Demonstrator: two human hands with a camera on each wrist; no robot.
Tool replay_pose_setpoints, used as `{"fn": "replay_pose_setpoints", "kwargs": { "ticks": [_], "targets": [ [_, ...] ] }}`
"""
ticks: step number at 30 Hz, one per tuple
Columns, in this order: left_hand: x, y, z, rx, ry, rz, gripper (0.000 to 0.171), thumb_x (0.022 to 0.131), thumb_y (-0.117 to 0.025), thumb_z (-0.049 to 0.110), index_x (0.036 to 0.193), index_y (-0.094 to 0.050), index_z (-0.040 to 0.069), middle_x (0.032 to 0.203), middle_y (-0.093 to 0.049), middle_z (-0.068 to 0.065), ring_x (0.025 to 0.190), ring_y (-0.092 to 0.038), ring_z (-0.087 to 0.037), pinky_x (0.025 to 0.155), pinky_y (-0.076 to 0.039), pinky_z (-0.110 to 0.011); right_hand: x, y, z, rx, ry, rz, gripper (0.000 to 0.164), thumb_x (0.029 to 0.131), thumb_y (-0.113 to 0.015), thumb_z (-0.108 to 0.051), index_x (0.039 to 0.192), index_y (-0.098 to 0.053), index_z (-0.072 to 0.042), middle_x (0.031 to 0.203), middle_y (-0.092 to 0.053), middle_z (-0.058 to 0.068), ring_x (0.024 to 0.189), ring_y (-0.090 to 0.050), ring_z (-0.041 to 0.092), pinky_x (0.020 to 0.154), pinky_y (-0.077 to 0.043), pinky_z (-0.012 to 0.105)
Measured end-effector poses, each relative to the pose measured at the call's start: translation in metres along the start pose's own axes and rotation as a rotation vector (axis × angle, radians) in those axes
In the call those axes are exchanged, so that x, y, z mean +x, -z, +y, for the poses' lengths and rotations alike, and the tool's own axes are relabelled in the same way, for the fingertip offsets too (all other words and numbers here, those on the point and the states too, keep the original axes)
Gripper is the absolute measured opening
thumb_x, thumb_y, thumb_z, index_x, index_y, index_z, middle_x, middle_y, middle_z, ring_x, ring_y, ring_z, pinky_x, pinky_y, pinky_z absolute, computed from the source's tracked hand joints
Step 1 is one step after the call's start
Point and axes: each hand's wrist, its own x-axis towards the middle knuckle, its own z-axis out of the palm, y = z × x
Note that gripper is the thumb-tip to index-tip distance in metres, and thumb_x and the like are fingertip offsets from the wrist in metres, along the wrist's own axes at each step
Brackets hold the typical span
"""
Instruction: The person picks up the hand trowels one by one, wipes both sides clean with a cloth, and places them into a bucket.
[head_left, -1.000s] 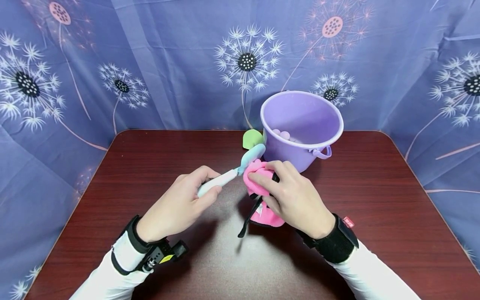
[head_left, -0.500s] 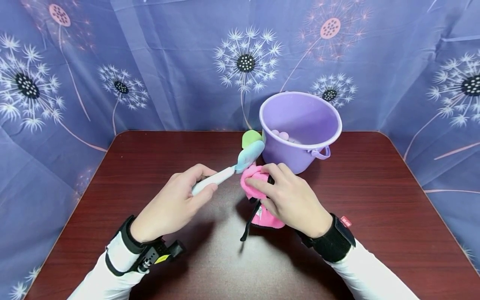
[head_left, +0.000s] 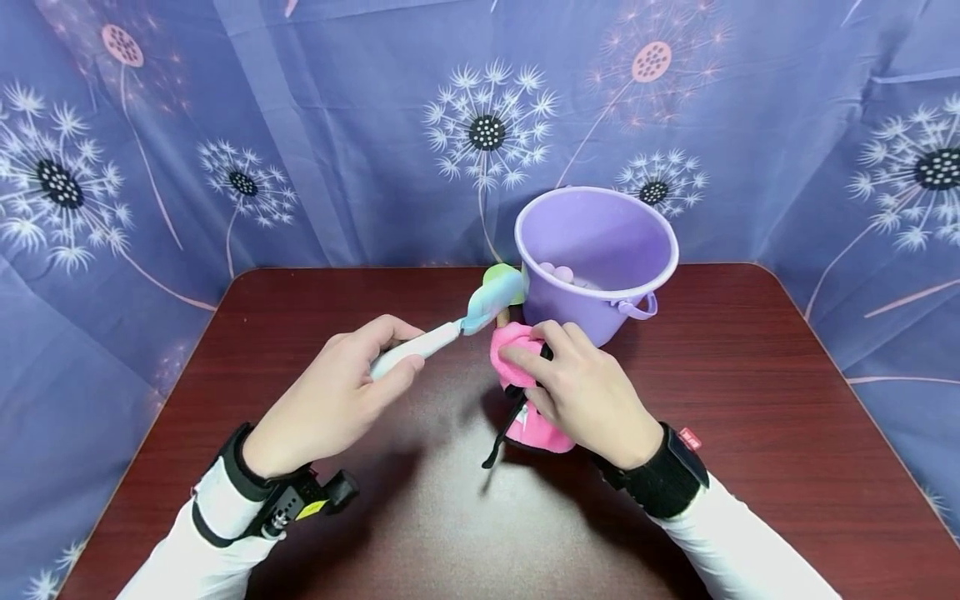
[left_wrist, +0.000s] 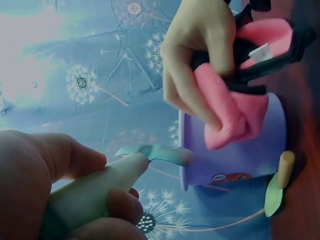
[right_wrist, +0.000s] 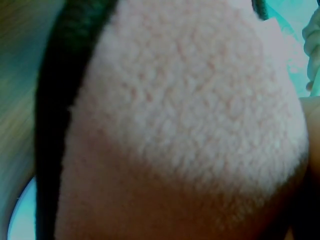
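Observation:
In the head view my left hand (head_left: pixel 337 383) grips the white handle of a small toy shovel, with its pale blue blade (head_left: pixel 491 298) pointing up and right. That blade overlaps a green toy shovel and comes close to the bucket's side. My right hand (head_left: pixel 588 387) pinches a folded pink fleecy cloth piece (head_left: pixel 516 346) with black trim and a dangling black strap. In the left wrist view the thumb and fingers wrap the white handle (left_wrist: pixel 100 187), and the pink cloth (left_wrist: pixel 225 107) hangs from the right fingers. Pink fleece (right_wrist: pixel 185 110) fills most of the right wrist view.
A purple bucket (head_left: pixel 566 310) stands at the back right, with several pale purple balls (head_left: pixel 562 273) inside. Against its left side lies the green shovel (left_wrist: pixel 273 197) with a wooden handle. A patterned blue curtain (head_left: pixel 360 150) hangs behind the dark red table (head_left: pixel 750 375).
My left hand has drawn left with the blue-bladed shovel, and its blade has come away from the pink cloth. The right hand stays nearly in place, still pinching the cloth.

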Motion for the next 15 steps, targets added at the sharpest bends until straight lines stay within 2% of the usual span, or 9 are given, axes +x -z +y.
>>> {"fn": "replay_pose_setpoints", "kwargs": {
  "ticks": [8,15],
  "targets": [
    [0.028,0.017,0.010,0.096,-0.039,-0.011,0.013,0.105,-0.064,0.014,0.117,-0.067,0.016,0.072,-0.050,0.002,0.057,-0.044,-0.012,0.054,-0.039,-0.032,-0.001,0.003,-0.001,-0.008,0.017,-0.042,0.050,0.077,-0.084,-0.010,0.124,-0.073,-0.023,0.122,-0.060,0.009,0.097,-0.057,0.029,0.060,-0.056,0.040],
    [0.062,0.026,0.021,0.226,-0.050,-0.023,0.016,0.101,-0.063,0.016,0.116,-0.067,0.017,0.073,-0.052,-0.001,0.059,-0.044,-0.017,0.057,-0.040,-0.037,-0.001,0.008,-0.005,0.006,0.012,-0.080,0.049,0.078,-0.088,-0.014,0.123,-0.073,-0.025,0.121,-0.059,0.006,0.099,-0.057,0.027,0.059,-0.055,0.040]
  ]
}}
